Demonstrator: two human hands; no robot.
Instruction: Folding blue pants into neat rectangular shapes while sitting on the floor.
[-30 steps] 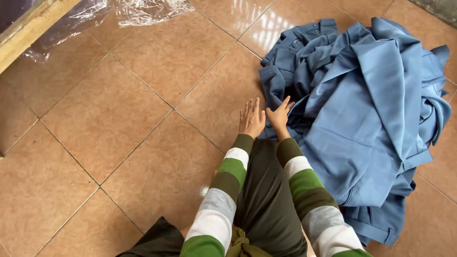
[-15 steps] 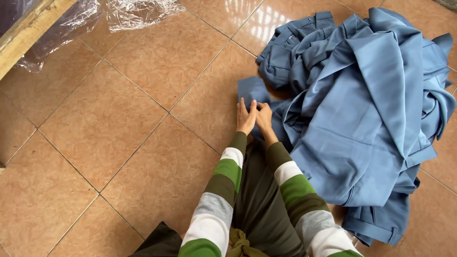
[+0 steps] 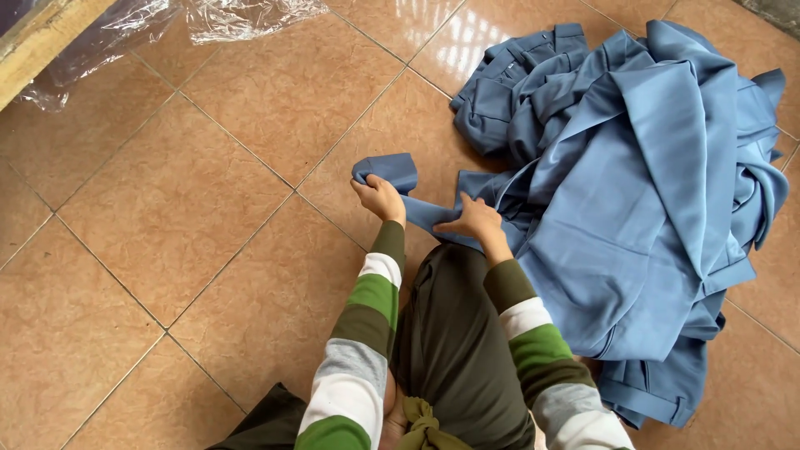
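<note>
Nearest, dark olive trousers [image 3: 454, 333] cover the person's leg. Left hand [image 3: 380, 198], fingers closed, grips the folded end of a long blue fabric strip [image 3: 392, 173] on the tan tiled floor [image 3: 192, 200]. Right hand [image 3: 473, 222] presses the strip flat. Beyond lies a heaped blue cloth pile [image 3: 642, 183], then crumpled clear plastic sheeting [image 3: 242, 12]

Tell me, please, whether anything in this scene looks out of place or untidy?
The blue garments lie in a crumpled heap on the tiled floor, not folded. Crinkled clear plastic sheeting lies loose on the tiles at the top. No damage or spill shows.
</note>
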